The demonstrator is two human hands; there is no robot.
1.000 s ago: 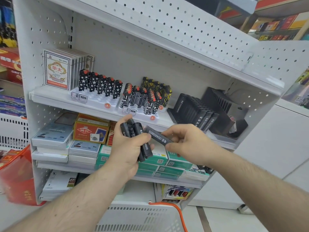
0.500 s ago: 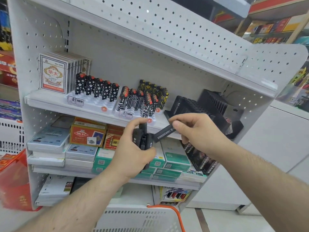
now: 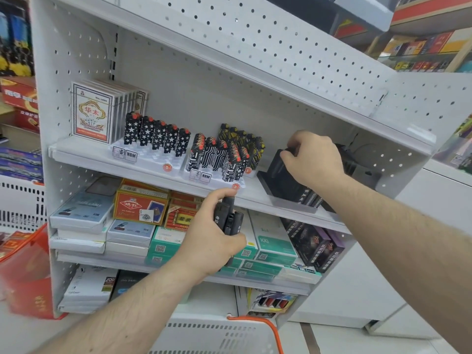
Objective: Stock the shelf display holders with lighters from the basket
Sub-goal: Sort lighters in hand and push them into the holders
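My left hand (image 3: 214, 241) grips a bundle of black lighters (image 3: 228, 217) in front of the middle shelf's edge. My right hand (image 3: 313, 157) is up at the black display holder (image 3: 278, 175) on that shelf, fingers curled over a black lighter at the holder's back rows; the lighter is mostly hidden by the fingers. More black lighters (image 3: 310, 199) fill the holder's front. The white basket (image 3: 217, 335) with an orange handle sits below at the bottom edge.
White holders with star-patterned lighters (image 3: 158, 135) and circuit-patterned lighters (image 3: 222, 157) stand left of the black holder. Playing-card packs (image 3: 94, 113) are at the shelf's far left. Boxes fill the lower shelves. A red basket (image 3: 25, 272) sits at left.
My right hand pulled one black lighter from the bundle in my left hand and carried it up and right to the black holder. My left hand stayed near the shelf edge.
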